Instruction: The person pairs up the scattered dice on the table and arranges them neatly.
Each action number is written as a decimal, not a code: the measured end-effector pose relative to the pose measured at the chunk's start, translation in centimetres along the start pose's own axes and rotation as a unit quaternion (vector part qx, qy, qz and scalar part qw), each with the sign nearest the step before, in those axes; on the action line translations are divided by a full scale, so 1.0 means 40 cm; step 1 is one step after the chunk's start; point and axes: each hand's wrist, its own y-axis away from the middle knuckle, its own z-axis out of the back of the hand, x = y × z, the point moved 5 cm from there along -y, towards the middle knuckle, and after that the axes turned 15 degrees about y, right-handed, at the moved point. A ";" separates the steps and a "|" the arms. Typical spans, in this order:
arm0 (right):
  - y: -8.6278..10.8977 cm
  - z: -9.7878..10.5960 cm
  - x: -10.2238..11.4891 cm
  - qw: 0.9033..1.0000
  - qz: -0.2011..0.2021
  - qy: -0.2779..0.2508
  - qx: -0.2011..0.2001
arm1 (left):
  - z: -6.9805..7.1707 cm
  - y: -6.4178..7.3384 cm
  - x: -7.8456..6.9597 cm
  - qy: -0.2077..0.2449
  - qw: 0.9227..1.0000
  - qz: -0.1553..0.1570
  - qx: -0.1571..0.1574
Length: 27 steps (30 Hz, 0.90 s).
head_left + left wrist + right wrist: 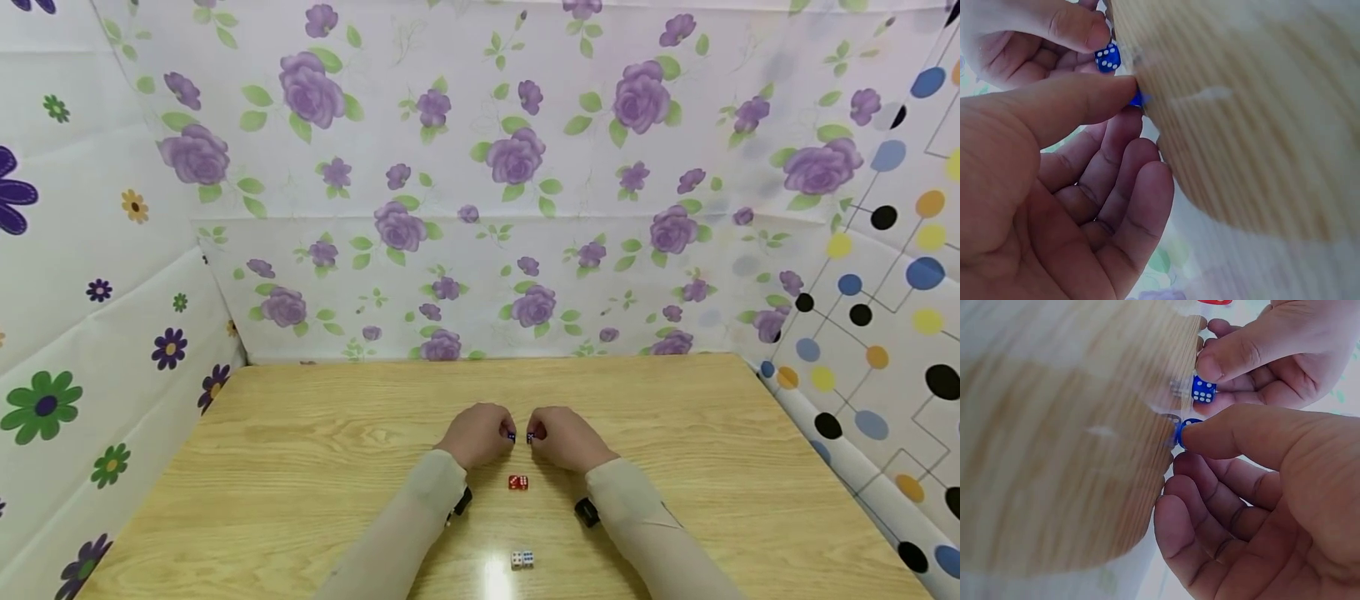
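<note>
My left hand (480,435) pinches a blue die (512,437) with white dots between thumb and fingers, low at the tabletop. Facing it, my right hand (568,438) pinches a second blue die (530,437). A small gap separates the two dice in the head view. Up close in the left wrist view, the right hand's blue die (1108,57) shows its dotted faces, while the left thumb covers most of the left die (1137,98). From the right wrist, the left hand's die (1204,389) shows clearly and the right thumb partly hides the right die (1190,432).
Two red dice (518,482) lie side by side nearer me, between the forearms. Closer still sit two white dice (522,559), also side by side. The wooden table (315,467) is bordered by a floral cloth (465,275) behind and patterned cloths at both sides.
</note>
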 end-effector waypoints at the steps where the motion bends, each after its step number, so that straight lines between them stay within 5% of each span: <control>1: -0.001 0.001 0.001 1.000 0.001 0.000 0.000 | -0.002 -0.002 0.000 -0.003 1.000 -0.002 -0.001; 27: -0.015 -0.001 -0.001 1.000 -0.011 -0.002 0.013 | -0.009 -0.009 -0.002 0.033 0.999 0.007 -0.004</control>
